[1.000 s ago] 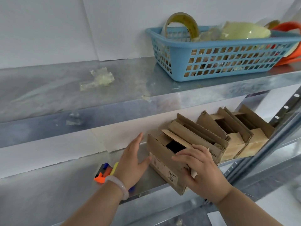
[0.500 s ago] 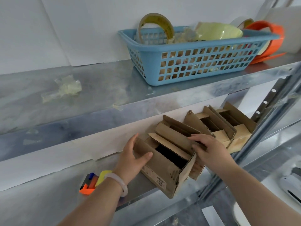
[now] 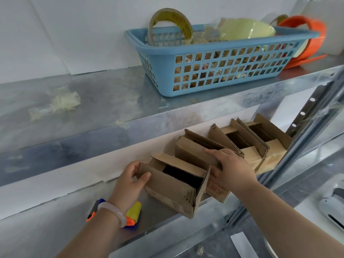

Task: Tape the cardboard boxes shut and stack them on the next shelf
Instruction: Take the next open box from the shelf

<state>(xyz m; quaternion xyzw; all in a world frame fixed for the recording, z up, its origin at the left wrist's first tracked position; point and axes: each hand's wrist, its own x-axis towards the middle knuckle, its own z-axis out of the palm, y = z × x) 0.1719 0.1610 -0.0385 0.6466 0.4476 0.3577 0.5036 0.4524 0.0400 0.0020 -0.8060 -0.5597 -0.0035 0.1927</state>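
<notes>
Cardboard boxes [image 3: 250,156] stand open-flapped in a row on the lower shelf [image 3: 55,233]. Our left hand [image 3: 130,183] pinches the left flap of the nearest box [image 3: 171,190], thumb in front. Our right hand [image 3: 232,170] curls over the flap of the second box [image 3: 191,151].

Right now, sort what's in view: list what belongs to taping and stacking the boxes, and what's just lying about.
Job: front cardboard box, gripped by the left hand; second box, held by the right hand; third box; fourth box; tape roll in the blue basket.
Lying about: crumpled tape scrap; orange-yellow tool.
</notes>
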